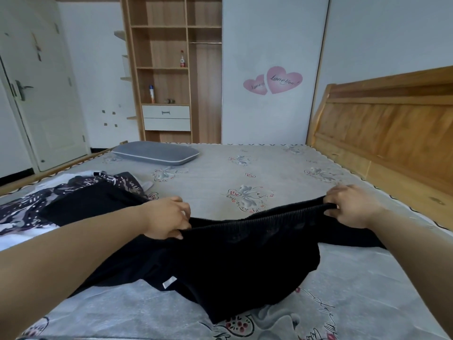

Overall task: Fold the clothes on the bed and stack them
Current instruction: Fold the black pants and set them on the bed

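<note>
Head view shows the left hand (169, 217) and right hand (353, 207), each grip clamped on the ribbed hem of a black knit garment (232, 261). Between the grips the hem runs left-right; below them the body trails toward the person over the grey printed bed (257, 173).

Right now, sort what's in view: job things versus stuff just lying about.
Job:
black garment, ribbed edge held by left hand and right hand
patterned clothes pile
bed

Lying about:
grey pillow
bottles on shelves
heart stickers
</note>
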